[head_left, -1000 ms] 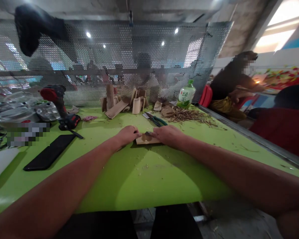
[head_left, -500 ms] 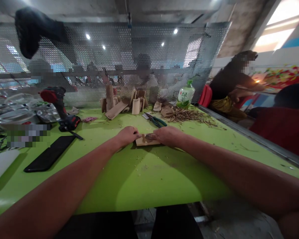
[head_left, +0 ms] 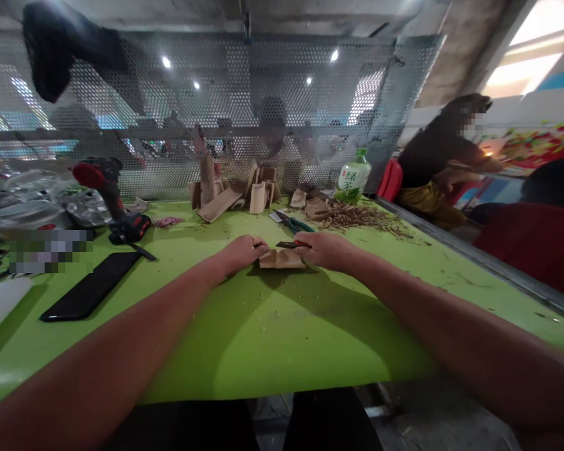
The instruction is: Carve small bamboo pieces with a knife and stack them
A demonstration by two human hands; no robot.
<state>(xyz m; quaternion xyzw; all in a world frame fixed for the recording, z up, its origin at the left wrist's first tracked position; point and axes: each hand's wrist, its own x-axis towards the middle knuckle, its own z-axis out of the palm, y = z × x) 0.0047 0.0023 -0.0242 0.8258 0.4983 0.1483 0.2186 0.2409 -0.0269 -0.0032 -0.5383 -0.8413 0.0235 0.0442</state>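
A small pale wooden piece (head_left: 282,260) lies in front of me, with a notch or groove in its upper face. My left hand (head_left: 242,252) is closed on the piece's left end. A knife with a dark blade and some red on its handle (head_left: 287,245) is gripped in my right hand (head_left: 326,250), its blade pointing left just above the wood. My right fingers also come close to the right end of the piece; whether they touch it is hard to tell. Pale chips are scattered nearby on the green table (head_left: 282,351).
Green-handled pliers (head_left: 298,224) lie just beyond my hands. Farther back are wooden pieces (head_left: 223,202), a heap of brown shavings (head_left: 357,216) and a green tea bottle (head_left: 353,175). On the left are a cordless drill (head_left: 108,194) and a black phone (head_left: 91,287). A person (head_left: 444,150) sits at right.
The knife in my right hand has lifted off the wood, its blade now clearly visible above it. The wooden piece appears tilted differently. The camera view has shifted slightly.
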